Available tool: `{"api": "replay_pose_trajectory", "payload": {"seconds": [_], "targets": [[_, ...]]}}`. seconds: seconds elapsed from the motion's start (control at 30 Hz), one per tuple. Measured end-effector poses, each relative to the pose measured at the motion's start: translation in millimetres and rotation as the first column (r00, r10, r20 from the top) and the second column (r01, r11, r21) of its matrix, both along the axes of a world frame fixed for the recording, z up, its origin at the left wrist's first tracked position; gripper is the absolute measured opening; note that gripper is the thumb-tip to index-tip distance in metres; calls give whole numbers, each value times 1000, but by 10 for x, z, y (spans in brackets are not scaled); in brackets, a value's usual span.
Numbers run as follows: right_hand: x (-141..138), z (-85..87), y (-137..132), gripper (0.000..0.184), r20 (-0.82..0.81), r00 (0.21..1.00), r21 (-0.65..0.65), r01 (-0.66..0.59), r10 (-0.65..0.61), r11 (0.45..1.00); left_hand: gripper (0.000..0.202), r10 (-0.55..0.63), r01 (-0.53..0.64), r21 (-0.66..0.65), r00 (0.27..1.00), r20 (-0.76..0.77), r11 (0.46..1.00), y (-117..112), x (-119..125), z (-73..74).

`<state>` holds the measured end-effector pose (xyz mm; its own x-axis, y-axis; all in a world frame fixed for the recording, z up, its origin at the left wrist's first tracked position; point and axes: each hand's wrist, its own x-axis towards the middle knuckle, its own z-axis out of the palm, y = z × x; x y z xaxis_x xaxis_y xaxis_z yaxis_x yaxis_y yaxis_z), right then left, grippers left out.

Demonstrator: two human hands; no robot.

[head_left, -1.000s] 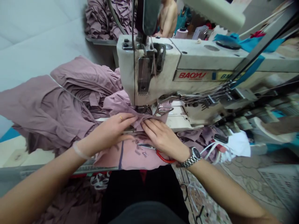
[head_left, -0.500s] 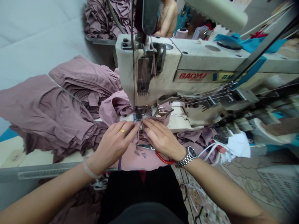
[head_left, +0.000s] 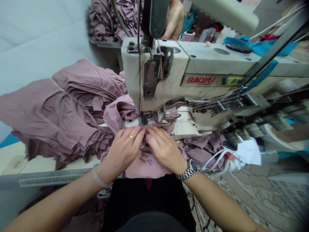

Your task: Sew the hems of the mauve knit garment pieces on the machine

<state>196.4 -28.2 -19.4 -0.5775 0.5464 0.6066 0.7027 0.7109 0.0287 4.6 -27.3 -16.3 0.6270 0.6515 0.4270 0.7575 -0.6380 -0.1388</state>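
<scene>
My left hand (head_left: 123, 153), with a gold ring, and my right hand (head_left: 164, 149) meet just in front of the presser foot (head_left: 145, 116) of a white industrial sewing machine (head_left: 164, 74). Their fingertips pinch a fold of mauve knit fabric (head_left: 145, 170) on the needle plate. A metal blade (head_left: 147, 152) shows under my right hand, and the scissors' handles are hidden. Small fabric scraps (head_left: 144, 160) lie just below my fingers.
A heap of mauve garments (head_left: 72, 109) lies left of the machine, with another (head_left: 108, 22) behind it. White cords and white cloth (head_left: 246, 153) lie at right. A person's bare shoulder (head_left: 176, 19) shows beyond the machine. A metal ruler (head_left: 50, 182) runs along the table edge.
Both hands have moved toward the needle and closed together on the fabric fold. The red scissor handles have passed out of sight beneath my right hand.
</scene>
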Motion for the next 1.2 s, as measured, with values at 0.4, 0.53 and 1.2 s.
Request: {"api": "replay_pose_trajectory", "payload": {"seconds": [0.4, 0.53, 1.2], "targets": [[18, -11, 55, 35, -27, 998, -137, 52, -57, 989, 39, 5, -4, 39, 1000, -11, 999, 47, -10, 60], [-22, -7, 104, 37, -3, 997, -151, 81, -83, 985, 42, 38, -37, 16, 998, -41, 999, 66, 3, 64], [-26, 66, 172, 23, -144, 990, -155, -20, -2, 988, 23, -160, 157, 44, 983, 89, 987, 137, -104, 126]]}}
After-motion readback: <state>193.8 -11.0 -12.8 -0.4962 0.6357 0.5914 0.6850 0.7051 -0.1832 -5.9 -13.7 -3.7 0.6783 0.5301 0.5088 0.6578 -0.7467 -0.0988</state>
